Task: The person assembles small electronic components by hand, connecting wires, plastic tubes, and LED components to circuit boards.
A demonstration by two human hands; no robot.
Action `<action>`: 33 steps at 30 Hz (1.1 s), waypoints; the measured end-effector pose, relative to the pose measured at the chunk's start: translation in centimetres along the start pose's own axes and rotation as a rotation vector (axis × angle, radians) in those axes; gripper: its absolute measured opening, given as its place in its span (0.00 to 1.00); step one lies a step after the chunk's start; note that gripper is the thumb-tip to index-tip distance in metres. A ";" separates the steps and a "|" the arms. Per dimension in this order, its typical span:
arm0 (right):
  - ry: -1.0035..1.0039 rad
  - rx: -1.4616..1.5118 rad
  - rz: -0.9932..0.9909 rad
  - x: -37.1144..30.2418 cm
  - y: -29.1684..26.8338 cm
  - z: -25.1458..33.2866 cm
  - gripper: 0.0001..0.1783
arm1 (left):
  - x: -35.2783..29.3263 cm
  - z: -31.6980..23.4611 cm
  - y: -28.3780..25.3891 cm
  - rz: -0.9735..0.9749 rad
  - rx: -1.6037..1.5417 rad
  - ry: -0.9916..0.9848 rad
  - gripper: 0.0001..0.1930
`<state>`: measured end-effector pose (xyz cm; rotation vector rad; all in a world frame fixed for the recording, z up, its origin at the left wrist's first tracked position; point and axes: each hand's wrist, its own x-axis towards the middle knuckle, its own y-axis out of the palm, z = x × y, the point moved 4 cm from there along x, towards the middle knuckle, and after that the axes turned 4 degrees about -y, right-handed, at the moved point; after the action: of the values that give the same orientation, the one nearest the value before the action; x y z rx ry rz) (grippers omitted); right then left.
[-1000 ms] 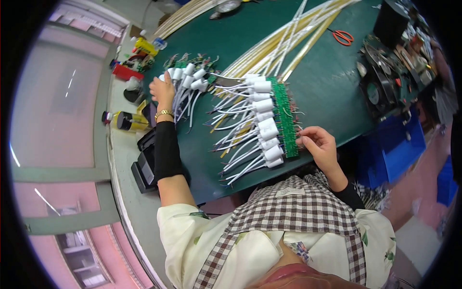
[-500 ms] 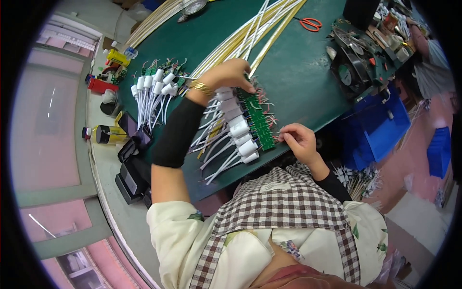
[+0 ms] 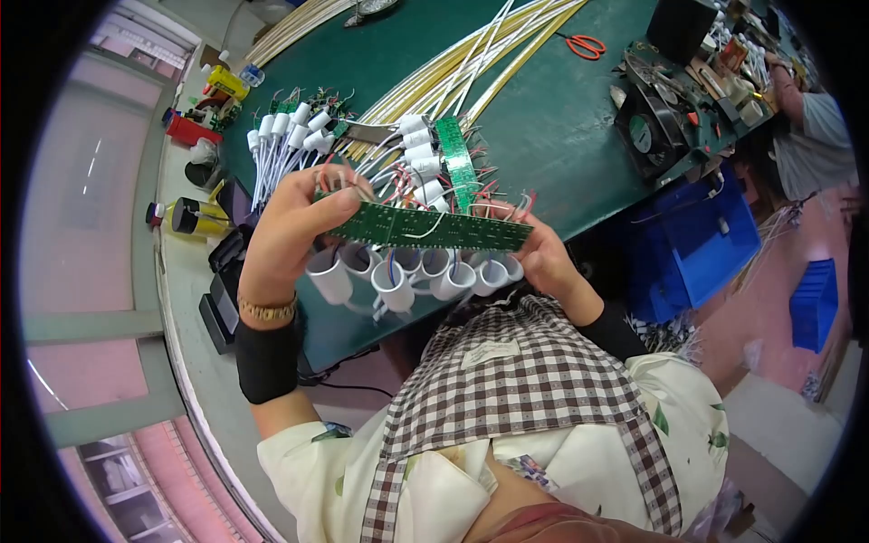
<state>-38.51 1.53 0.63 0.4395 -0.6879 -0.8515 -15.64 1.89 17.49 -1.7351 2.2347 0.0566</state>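
A long green circuit board [image 3: 425, 230] is raised above the near edge of the table, its face tilted toward me. My left hand [image 3: 288, 231] is closed on its left end, thumb across the top edge. At the other end, my right hand [image 3: 550, 264] grips the right corner, with its fingertips partly behind the board. Several white hollow cylinders [image 3: 393, 288] hang below the board on coloured wires, their open ends showing. Just beyond lies a second green board [image 3: 457, 165] on the table, with white cylinders [image 3: 419, 154] along its left side and loose red and white wires.
Long white and yellow strips [image 3: 425, 77] cross the green table [image 3: 552, 136]. A bundle of wired white cylinders [image 3: 294, 136] lies left. Orange-handled scissors [image 3: 585, 47] rest at the back, a black fan [image 3: 643, 136] at right. Below stands a blue bin [image 3: 701, 249]; another person [image 3: 810, 127] is far right.
One board with its cylinders has come up off the table toward me, turned crosswise. My left hand moved down and left to its end; the second board now shows behind it.
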 end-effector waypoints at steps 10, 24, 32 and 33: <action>0.318 -0.007 -0.150 3.6 0.5 -1.8 0.25 | 0.4 15.4 -0.1 -0.127 -0.625 0.031 0.29; 0.235 -0.015 -0.356 6.9 -0.6 0.7 0.17 | 2.8 11.8 2.6 -0.035 -0.743 0.293 0.32; 0.064 -0.652 -0.275 6.7 0.6 3.9 0.14 | -0.3 9.1 5.4 -0.144 -0.536 0.275 0.33; -0.062 -0.907 -0.316 6.7 1.6 4.9 0.13 | -0.7 9.0 6.0 -0.107 -0.524 0.275 0.32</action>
<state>-38.03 -3.30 7.54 -0.3084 -0.2308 -1.3731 -19.26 6.15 8.23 -2.2447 2.4706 0.4404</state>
